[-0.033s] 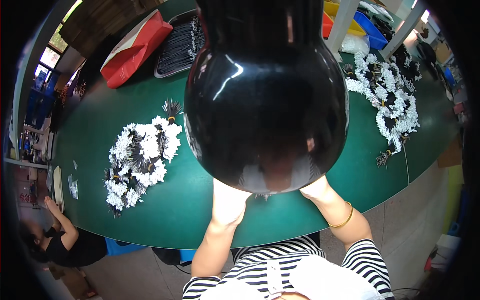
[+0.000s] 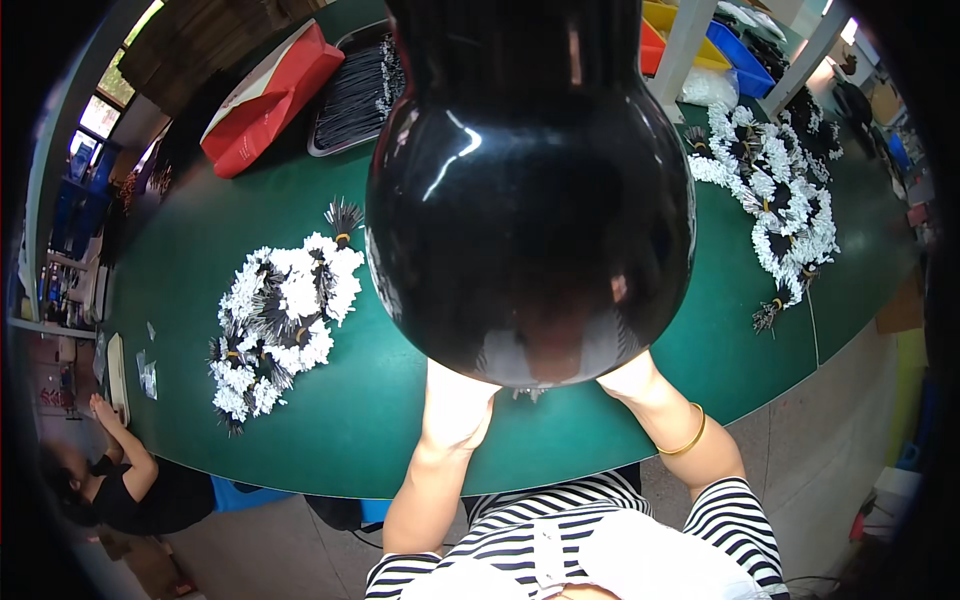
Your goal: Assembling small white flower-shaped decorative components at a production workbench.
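Both hands beneath a glossy, bulb-shaped black dome point(image 2: 530, 230). The left hand point(image 2: 458, 400) and the right hand point(image 2: 630, 378) show only toward the wrist; the dome hides the fingers, so whether they are open, closed or gripping cannot be told. Between them, at the dome's lower edge, a few thin, bristly tips point(image 2: 528, 393) appear over the green counter point(image 2: 170, 290); the rest of that piece is hidden. If it matches the left-hand cluster point(image 2: 297, 290), it is probably light and flexible, not slippery, with fine ends that bend or tangle easily; the best hold is likely at a narrow yellow tie point(image 2: 343, 239), where strands gather. The left-hand cluster and the looping right-hand cluster point(image 2: 764, 187) combine crumbly-looking white masses with spiky dark strands. Behind, a shallow tray point(image 2: 335, 148) with a smooth rim carries straight, slender black strands.
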A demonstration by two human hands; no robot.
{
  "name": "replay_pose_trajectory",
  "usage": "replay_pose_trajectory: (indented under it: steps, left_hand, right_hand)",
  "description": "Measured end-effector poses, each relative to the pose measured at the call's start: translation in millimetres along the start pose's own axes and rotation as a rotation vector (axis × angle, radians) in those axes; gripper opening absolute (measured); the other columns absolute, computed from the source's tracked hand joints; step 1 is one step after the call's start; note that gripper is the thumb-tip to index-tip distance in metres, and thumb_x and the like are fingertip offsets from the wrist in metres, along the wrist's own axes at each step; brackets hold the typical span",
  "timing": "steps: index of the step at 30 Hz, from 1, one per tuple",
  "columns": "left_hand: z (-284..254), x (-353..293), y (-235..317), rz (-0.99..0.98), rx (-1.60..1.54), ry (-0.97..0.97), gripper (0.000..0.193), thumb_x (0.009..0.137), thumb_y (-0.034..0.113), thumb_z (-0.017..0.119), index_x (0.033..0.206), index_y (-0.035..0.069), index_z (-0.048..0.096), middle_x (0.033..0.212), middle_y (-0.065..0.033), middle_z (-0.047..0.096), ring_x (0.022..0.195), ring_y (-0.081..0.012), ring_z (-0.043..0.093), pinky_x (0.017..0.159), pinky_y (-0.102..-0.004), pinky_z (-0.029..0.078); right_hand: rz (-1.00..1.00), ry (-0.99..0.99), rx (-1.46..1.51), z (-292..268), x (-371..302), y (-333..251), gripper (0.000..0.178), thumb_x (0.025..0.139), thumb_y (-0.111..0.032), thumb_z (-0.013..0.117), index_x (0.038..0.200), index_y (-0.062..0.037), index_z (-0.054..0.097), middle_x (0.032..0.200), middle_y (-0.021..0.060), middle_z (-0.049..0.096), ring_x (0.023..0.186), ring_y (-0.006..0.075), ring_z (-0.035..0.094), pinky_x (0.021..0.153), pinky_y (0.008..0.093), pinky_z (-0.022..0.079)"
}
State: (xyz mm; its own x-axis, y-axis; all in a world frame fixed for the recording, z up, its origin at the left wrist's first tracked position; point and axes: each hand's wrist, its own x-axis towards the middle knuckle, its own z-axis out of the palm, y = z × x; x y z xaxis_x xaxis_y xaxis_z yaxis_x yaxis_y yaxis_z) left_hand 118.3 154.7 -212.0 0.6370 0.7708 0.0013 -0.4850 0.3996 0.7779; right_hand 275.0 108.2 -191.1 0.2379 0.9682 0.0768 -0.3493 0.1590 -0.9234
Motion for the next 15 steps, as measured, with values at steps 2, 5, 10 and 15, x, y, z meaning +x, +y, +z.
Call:
replay_pose_trajectory:
  steps: [2, 5, 10, 15]
  left_hand:
    - [5, 3, -1, -0.117, -0.148, 0.13, 0.052, 0.069, -0.008, 0.059, 0.117, 0.0, 0.041, 0.112, -0.0127, 0.048, 0.102, -0.0251, 0.05, 0.085, -0.0352, 0.043]
    - [3, 1, -3, -0.207, -0.27, 0.242, 0.041, 0.07, -0.016, 0.053, 0.108, -0.002, 0.05, 0.102, -0.0128, 0.054, 0.094, -0.025, 0.054, 0.08, -0.035, 0.047]
    - [21, 2, 5, -0.161, 0.051, 0.077, 0.035, 0.07, -0.014, 0.055, 0.103, -0.004, 0.053, 0.096, -0.0125, 0.057, 0.091, -0.0231, 0.055, 0.076, -0.0341, 0.048]
    - [27, 8, 1, -0.147, 0.239, 0.012, 0.033, 0.068, -0.01, 0.06, 0.1, -0.004, 0.056, 0.094, -0.0129, 0.059, 0.084, -0.0216, 0.058, 0.073, -0.0326, 0.049]
  right_hand:
    - [0.011, 0.004, 0.023, 1, 0, 0, 0.055, 0.073, 0.001, 0.064, 0.121, 0.0009, 0.037, 0.108, 0.0073, 0.051, 0.097, 0.0109, 0.05, 0.081, 0.0253, 0.044]
    - [-0.058, -0.016, 0.144, 7, 1, -9, 0.057, 0.074, 0.0, 0.063, 0.124, 0.0004, 0.035, 0.109, 0.0073, 0.051, 0.097, 0.0107, 0.05, 0.083, 0.0254, 0.043]
    - [0.162, -0.035, 0.439, 5, -5, -19, 0.06, 0.074, 0.002, 0.061, 0.126, -0.0006, 0.032, 0.112, 0.0079, 0.049, 0.099, 0.0131, 0.051, 0.086, 0.0281, 0.043]
    - [0.102, -0.042, 0.427, 3, -3, -13, 0.057, 0.075, 0.002, 0.06, 0.125, -0.0009, 0.033, 0.103, 0.0067, 0.053, 0.094, 0.012, 0.053, 0.081, 0.0256, 0.045]
